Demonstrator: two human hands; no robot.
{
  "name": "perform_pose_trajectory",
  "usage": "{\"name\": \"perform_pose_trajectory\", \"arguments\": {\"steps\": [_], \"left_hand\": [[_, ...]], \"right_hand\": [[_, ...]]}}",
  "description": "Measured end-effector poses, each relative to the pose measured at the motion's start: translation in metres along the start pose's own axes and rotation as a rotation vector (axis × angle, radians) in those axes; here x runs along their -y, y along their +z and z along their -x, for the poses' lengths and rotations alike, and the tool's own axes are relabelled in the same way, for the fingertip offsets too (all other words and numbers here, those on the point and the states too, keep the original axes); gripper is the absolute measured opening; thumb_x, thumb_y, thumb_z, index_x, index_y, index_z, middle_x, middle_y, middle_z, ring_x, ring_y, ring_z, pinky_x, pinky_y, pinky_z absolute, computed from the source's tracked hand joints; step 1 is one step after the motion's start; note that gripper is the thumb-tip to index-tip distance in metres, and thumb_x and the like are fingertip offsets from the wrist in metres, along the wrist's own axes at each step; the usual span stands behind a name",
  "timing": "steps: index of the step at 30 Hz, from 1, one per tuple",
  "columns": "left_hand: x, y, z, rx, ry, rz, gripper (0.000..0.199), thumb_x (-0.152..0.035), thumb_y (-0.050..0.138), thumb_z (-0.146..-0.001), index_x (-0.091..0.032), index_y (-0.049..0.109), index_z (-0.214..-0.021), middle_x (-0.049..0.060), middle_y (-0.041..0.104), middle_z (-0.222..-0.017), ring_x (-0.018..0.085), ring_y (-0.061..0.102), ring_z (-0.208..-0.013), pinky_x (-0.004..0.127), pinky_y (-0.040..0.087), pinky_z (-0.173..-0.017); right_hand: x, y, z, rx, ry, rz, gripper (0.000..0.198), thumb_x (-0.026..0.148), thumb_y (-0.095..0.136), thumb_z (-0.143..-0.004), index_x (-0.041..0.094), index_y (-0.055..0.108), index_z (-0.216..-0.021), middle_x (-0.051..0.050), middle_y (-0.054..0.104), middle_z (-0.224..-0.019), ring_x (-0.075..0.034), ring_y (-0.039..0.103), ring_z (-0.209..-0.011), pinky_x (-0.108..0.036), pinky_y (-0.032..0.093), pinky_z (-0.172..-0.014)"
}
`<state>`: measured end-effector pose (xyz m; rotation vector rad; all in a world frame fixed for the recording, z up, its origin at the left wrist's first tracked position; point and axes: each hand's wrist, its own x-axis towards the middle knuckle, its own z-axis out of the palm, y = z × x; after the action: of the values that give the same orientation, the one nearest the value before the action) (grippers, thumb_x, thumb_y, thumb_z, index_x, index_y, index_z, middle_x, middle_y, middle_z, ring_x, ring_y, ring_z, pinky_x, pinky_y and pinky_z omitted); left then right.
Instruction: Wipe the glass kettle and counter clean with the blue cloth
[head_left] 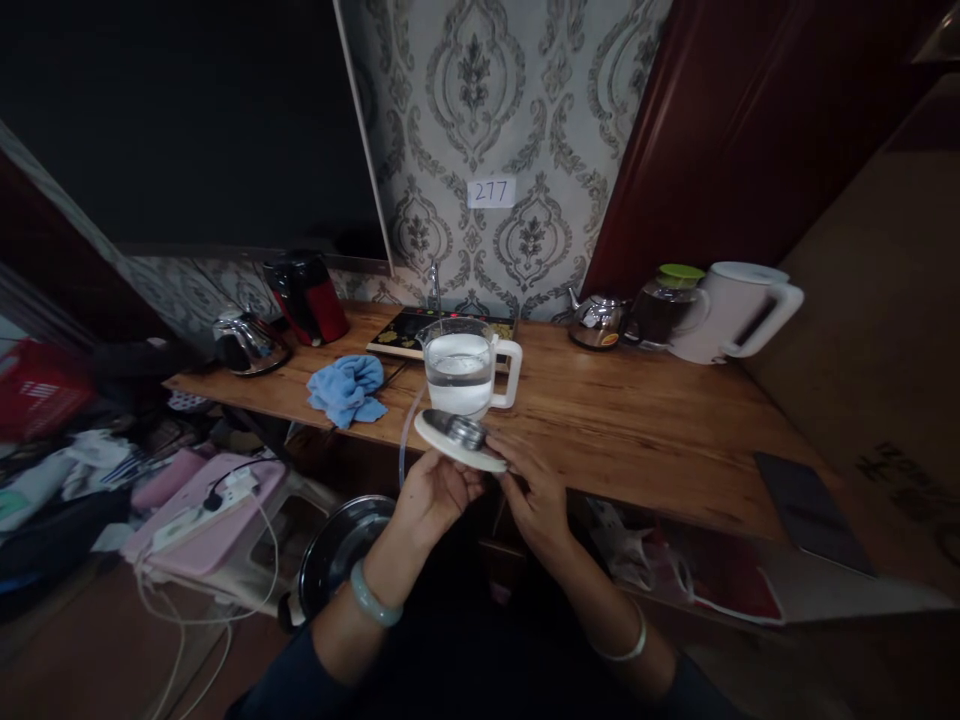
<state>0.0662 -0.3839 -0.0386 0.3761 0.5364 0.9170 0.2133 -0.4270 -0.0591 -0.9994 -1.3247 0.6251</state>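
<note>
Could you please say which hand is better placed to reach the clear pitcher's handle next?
Probably the right hand: the handle is on the right side of the clear pitcher, nearer that hand, while the left hand supports the lid from below. The right is at the lid's edge.

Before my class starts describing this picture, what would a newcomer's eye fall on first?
Probably the clear jug of liquid on the wooden table, with a white-rimmed disc held tilted in front of it by the left grip and right grip. Next, perhaps the crumpled blue cloth left of the jug, and the paper marked 277 on the patterned wall above.
</note>
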Motion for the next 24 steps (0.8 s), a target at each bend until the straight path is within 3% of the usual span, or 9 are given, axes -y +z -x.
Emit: {"name": "perform_pose_trajectory", "arguments": {"steps": [3,7,9,11,14,16,18,24], "left_hand": [[0.003,-0.008,-0.002,0.028,-0.023,-0.156,0.030,-0.040,0.059,-0.088,-0.011,0.064,-0.079,0.006,0.064,-0.061,0.014,0.060,-0.053,0.026,0.050,-0.053],[0.004,-0.016,0.001,-0.018,0.090,-0.434,0.042,-0.051,0.065,-0.081,-0.010,0.065,-0.077,0.009,0.066,-0.062,0.017,0.060,-0.051,0.027,0.047,-0.050],[0.003,-0.017,0.006,-0.085,0.281,-0.625,0.036,-0.048,0.070,-0.078,-0.012,0.067,-0.077,0.006,0.066,-0.063,0.014,0.057,-0.052,0.024,0.045,-0.050],[0.001,-0.017,0.012,-0.179,0.566,-0.847,0.024,-0.039,0.075,-0.075,-0.015,0.069,-0.078,0.003,0.065,-0.068,0.013,0.056,-0.058,0.022,0.045,-0.057],[0.000,-0.017,0.018,-0.214,0.883,-1.167,0.024,-0.030,0.078,-0.071,-0.021,0.074,-0.093,0.006,0.068,-0.092,0.020,0.061,-0.088,0.029,0.048,-0.085],[0.001,-0.019,0.018,-0.159,0.924,-1.288,0.033,-0.030,0.078,-0.070,-0.023,0.073,-0.102,0.010,0.067,-0.110,0.027,0.058,-0.110,0.038,0.042,-0.102],[0.004,-0.023,0.016,-0.139,0.919,-1.304,0.036,-0.029,0.078,-0.071,-0.023,0.071,-0.105,0.011,0.065,-0.116,0.030,0.055,-0.117,0.042,0.037,-0.109],[0.009,-0.030,0.008,-0.164,0.910,-1.138,0.032,-0.026,0.078,-0.072,-0.021,0.071,-0.103,0.010,0.066,-0.106,0.027,0.058,-0.108,0.037,0.041,-0.102]], "right_hand": [[-0.006,0.003,0.002,-0.120,0.112,0.002,0.020,0.041,0.068,-0.082,0.032,0.076,-0.098,-0.004,0.076,-0.096,-0.027,0.067,-0.091,-0.043,0.049,-0.090],[-0.012,0.005,0.003,-0.201,0.150,0.063,0.020,0.042,0.066,-0.082,0.025,0.075,-0.090,-0.002,0.073,-0.079,-0.021,0.064,-0.073,-0.033,0.049,-0.073],[-0.013,0.004,0.002,-0.210,0.157,0.066,0.021,0.040,0.063,-0.084,0.023,0.074,-0.090,-0.002,0.072,-0.078,-0.020,0.064,-0.074,-0.030,0.048,-0.072],[-0.014,0.004,0.001,-0.199,0.177,0.052,0.023,0.040,0.061,-0.086,0.022,0.073,-0.092,-0.001,0.072,-0.079,-0.020,0.064,-0.075,-0.030,0.048,-0.073],[-0.014,0.004,0.000,-0.184,0.189,0.041,0.024,0.040,0.058,-0.087,0.021,0.072,-0.091,-0.001,0.071,-0.078,-0.019,0.063,-0.073,-0.029,0.048,-0.071],[-0.012,0.005,0.000,-0.175,0.178,0.058,0.023,0.040,0.058,-0.086,0.021,0.072,-0.088,-0.001,0.070,-0.077,-0.017,0.062,-0.070,-0.028,0.047,-0.068],[-0.010,0.007,0.001,-0.158,0.170,0.084,0.022,0.039,0.058,-0.086,0.020,0.071,-0.086,0.000,0.069,-0.074,-0.016,0.060,-0.066,-0.026,0.046,-0.064],[0.003,0.012,0.003,-0.105,0.143,0.170,0.015,0.035,0.062,-0.082,0.022,0.069,-0.078,0.004,0.062,-0.062,-0.013,0.054,-0.056,-0.024,0.042,-0.057]]}}
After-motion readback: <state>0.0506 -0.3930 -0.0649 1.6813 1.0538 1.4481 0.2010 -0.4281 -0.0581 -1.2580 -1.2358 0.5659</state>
